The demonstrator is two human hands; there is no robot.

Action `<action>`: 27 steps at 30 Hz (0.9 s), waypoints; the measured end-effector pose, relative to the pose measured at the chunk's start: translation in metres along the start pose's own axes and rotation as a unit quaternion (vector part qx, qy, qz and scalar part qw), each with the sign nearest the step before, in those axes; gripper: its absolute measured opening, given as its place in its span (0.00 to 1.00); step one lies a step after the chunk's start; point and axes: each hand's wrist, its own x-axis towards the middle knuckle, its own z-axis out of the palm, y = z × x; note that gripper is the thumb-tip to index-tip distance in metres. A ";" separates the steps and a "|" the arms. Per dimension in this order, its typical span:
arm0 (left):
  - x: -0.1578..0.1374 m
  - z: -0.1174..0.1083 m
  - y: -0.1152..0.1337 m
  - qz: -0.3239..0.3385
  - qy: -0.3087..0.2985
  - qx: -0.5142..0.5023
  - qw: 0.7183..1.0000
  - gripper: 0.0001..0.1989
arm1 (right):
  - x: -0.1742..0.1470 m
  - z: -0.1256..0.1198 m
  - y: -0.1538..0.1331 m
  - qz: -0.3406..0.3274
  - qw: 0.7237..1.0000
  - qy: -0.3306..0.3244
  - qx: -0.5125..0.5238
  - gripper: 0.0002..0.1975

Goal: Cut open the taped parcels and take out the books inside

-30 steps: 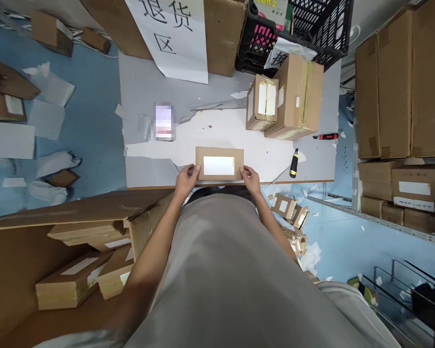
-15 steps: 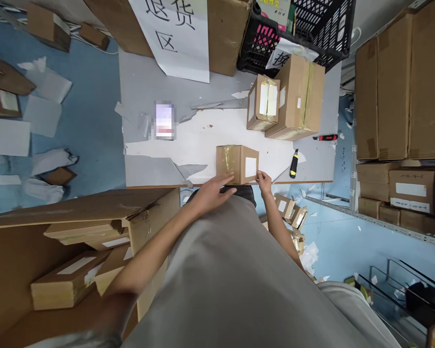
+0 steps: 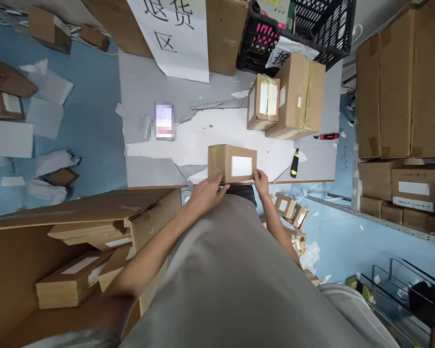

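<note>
One large open carton (image 3: 157, 208) stands at the person's left, with several cardboard parcels (image 3: 58, 292) inside it. At the middle of the near edge of the bench (image 3: 145, 171) sits a small box (image 3: 219, 162) with a white label (image 3: 241, 166) on it. The left hand (image 3: 207, 193) rests against the box's near left part, fingers stretched out and thumb apart; the right hand (image 3: 261, 183) pinches its near right corner between thumb and fingers. Toward the bench's near right corner lies a black-and-yellow knife (image 3: 295, 163); farther off, close to the right edge, is a red-and-black knife (image 3: 326, 137). Near the left edge lies a pixelated item (image 3: 164, 121), its details hidden. Beyond, toward the far right corner, two taped boxes (image 3: 295, 101) stand side by side. Behind them is a black crate (image 3: 328, 29), and left of that, along the far edge, a big box (image 3: 224, 38) with a paper sign (image 3: 183, 46).
</note>
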 end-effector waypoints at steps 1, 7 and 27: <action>0.002 0.001 -0.012 -0.037 0.020 -0.002 0.999 0.28 | -0.003 0.003 -0.007 0.000 1.000 -0.003 0.000 0.22; 0.030 0.014 -0.100 -0.160 0.110 -0.207 0.959 0.22 | -0.021 0.021 -0.064 0.016 0.996 -0.052 -0.068 0.15; 0.029 -0.002 -0.169 -0.341 0.213 -0.369 0.838 0.27 | -0.094 0.060 -0.227 -0.283 0.868 -0.286 -0.291 0.30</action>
